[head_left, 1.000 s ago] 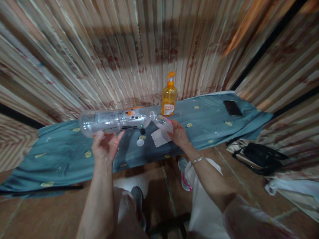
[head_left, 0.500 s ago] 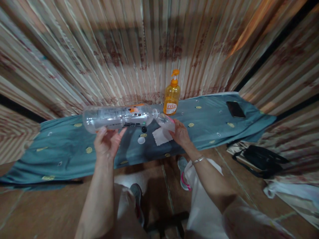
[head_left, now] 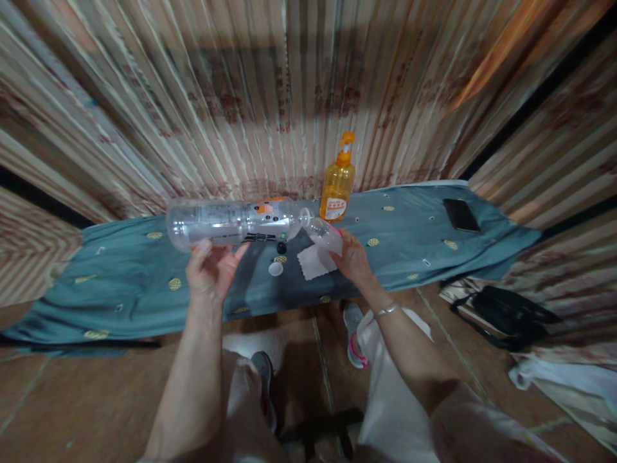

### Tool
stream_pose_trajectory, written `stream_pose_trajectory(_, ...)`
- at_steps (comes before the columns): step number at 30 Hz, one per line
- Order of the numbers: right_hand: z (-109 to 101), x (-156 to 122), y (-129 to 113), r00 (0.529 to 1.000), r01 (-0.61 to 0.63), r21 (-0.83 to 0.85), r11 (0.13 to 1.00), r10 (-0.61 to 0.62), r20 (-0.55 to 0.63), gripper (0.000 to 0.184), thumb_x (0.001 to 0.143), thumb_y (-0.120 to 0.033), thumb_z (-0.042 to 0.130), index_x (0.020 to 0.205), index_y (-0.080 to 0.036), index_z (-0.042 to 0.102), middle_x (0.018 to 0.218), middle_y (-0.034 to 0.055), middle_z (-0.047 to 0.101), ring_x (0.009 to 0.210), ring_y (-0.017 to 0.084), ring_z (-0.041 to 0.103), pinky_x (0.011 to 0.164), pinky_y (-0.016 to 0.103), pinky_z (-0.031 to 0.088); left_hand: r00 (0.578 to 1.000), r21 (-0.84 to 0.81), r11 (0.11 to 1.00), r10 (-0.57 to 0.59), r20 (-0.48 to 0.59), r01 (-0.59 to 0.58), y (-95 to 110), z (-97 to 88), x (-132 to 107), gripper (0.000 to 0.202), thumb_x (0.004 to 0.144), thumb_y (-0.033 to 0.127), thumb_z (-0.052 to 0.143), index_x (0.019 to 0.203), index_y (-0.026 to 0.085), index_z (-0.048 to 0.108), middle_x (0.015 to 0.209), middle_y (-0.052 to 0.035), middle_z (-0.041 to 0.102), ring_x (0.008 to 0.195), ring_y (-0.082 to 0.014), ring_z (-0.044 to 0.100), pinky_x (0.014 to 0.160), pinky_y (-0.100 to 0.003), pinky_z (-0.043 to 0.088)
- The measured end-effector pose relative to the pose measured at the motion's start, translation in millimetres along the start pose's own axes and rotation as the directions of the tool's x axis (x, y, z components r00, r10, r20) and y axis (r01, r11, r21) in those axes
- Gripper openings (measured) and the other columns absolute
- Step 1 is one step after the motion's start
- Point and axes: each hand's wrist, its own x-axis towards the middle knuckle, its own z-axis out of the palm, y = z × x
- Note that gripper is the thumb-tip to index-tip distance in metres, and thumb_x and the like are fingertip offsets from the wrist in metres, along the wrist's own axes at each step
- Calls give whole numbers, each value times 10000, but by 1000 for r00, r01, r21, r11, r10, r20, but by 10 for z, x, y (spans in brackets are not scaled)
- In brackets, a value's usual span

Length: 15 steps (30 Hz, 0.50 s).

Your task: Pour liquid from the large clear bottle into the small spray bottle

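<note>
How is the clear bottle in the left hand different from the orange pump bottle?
Pose: the clear bottle lies sideways in the left hand, while the pump bottle stands upright on the cloth.
Colour: the clear bottle is colourless; the pump bottle is orange-yellow.
Top: the clear bottle narrows to a neck; the pump bottle carries a pump.
Both are see-through and bear printing.

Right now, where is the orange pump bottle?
In the head view, the orange pump bottle stands right of centre near the far edge of the teal cloth, beyond the small clear container in the right hand.
</note>
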Motion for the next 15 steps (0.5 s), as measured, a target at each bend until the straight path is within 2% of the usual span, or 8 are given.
stream_pose_trajectory(6, 2, -8, 2, 1000, -4, -17, 1000, 4, 12, 700, 979, -237, 738, 1609, -60, 492, 1500, 310, 679, 1389, 410, 681, 1179, 567, 573, 999, -16, 1000, 3, -41, -3, -5, 28, -28, 231, 709, 235, 838, 696, 224, 608, 776, 2, 736, 974, -258, 733, 1190, -715, 483)
stream_pose_trajectory(9, -6, -11, -21, 1000, -19, -28, 999, 19, 12, 679, 954, -197, 751, 1578, -54, 527, 1490, 295, 686, 1378, 403, 679, 1189, 538, 560, 1000, -17, 1000, 6, -30, -7, -6, 26, -31, 208, 720, 241, 845, 734, 230, 637, 814, -9, 755, 1130, -301, 739, 1212, -736, 454)
stream_pose_trajectory(11, -8, -10, -28, 1000, -23, -24, 999, 23, 5, 688, 935, -171, 755, 1569, -34, 527, 1494, 303, 682, 1374, 408, 680, 1191, 534, 557, 1000, -11, 1000, 0, -15, 0, -2, 13, -21, 218, 731, 251, 857, 747, 232, 641, 835, -18, 774, 1205, -322, 733, 1199, -712, 488)
stream_pose_trajectory(15, 5, -7, -8, 1000, -11, 7, 1000, 11, -5, 699, 955, -204, 741, 1593, -54, 496, 1506, 316, 676, 1373, 415, 692, 1185, 574, 564, 1000, 7, 1000, -21, 8, 21, 7, -22, 7, 229, 710, 238, 880, 775, 242, 660, 824, 0, 791, 1041, -289, 772, 1118, -643, 594)
